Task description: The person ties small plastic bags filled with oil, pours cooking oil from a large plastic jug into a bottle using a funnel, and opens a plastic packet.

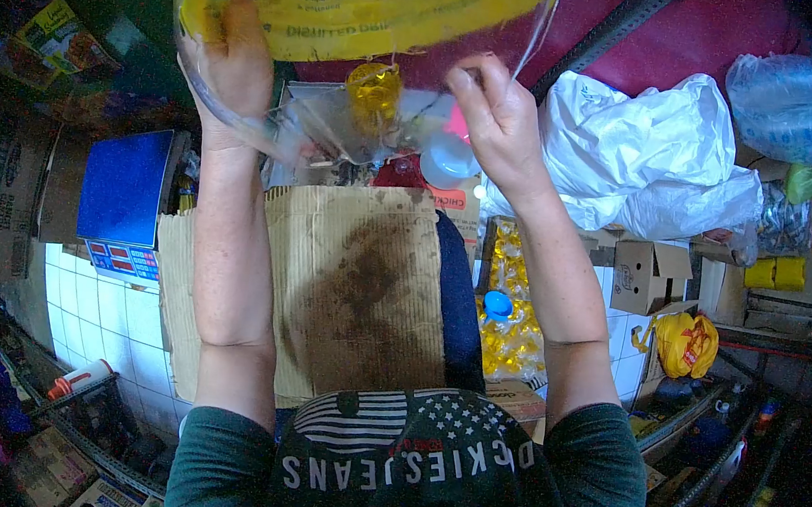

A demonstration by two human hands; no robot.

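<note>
Big clear plastic bag (347, 41) with a yellow printed panel is up at the top of the frame, both hands on it. Left hand (239, 70) is at its left side, partly seen through the film, so can't tell how tight that grip is. Right hand (495, 116) has its fingers bunched narrow at the bag's right edge. Just below there's a tub of yellow liquid (374, 94), plus a stained cardboard sheet (363, 298) mid-frame and a blue scale (127, 186) at left.

Top centre, the clear bag (378, 19) bears yellow print. Bottom centre, the shirt (404, 495) is dark green with white stars and stripes. Central cardboard (325, 290) is brown, dark-blotched; the upper-right backdrop (695, 37) seems magenta.
</note>
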